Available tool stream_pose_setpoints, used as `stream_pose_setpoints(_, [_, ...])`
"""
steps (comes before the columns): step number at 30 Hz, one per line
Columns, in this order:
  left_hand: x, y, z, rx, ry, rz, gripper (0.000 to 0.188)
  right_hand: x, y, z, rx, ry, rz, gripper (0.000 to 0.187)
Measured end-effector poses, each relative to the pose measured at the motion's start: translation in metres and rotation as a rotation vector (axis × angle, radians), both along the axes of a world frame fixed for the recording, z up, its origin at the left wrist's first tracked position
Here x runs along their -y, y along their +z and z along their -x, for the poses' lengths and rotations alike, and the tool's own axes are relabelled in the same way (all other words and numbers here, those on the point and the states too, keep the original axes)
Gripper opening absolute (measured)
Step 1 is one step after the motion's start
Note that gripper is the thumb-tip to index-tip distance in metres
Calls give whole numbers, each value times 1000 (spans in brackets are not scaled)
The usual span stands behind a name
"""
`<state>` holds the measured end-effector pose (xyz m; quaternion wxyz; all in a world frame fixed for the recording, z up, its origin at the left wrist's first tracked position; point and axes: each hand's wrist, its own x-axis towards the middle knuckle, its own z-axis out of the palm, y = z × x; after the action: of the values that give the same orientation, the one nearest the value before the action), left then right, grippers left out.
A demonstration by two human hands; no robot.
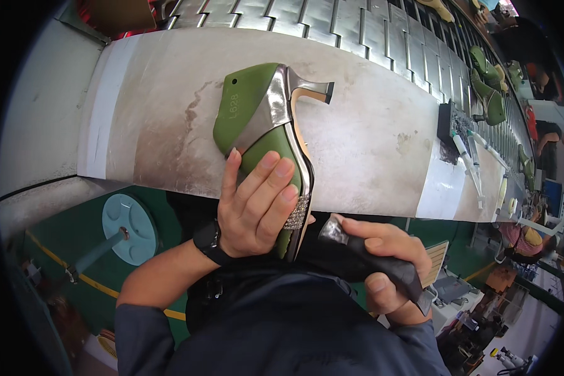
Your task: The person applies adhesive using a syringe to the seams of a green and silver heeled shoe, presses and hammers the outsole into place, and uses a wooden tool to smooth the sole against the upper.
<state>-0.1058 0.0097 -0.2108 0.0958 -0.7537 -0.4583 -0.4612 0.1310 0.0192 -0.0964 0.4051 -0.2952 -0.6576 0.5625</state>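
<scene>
My left hand (pixel 254 210) is wrapped round a silver high-heeled shoe (pixel 278 99), its fingers across the front part. Inside the shoe is a green shoe last (pixel 243 116). The shoe lies on its side with the heel pointing right, and a glittering band (pixel 297 214) crosses it near the toe. The toe reaches past the bench edge toward my body. To the right, my right hand (pixel 396 247) grips a black hand tool (pixel 388 268) with a shiny metal end, apart from the shoe. The tool's exact kind is unclear.
A stained pale bench (pixel 370 135) bears the shoe. Beyond it runs a metal slat conveyor (pixel 263 14). Several syringe-like tubes (pixel 467 156) lie by a dark box (pixel 446 122) on the right. More green lasts (pixel 490 100) sit farther right. A blue round-based stand (pixel 130 229) is at lower left.
</scene>
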Motion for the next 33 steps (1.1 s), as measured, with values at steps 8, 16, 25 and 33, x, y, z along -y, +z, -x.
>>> stream_pose_setpoints(8, [1, -6, -3, 70, 1, 20, 33, -69, -6, 17, 74, 154, -253, 21])
stream_pose_setpoints(16, [4, -12, -1, 79, 0, 28, 36, -122, -4, 23, 57, 403, -115, 25])
stream_pose_setpoints(25, [3, -17, -1, 59, 26, -28, 37, -156, 12, 46, 173, 318, 361, 20])
stream_pose_setpoints(33, [0, -11, 9, -97, 19, -35, 90, -116, 8, 67, 51, -37, 165, 29])
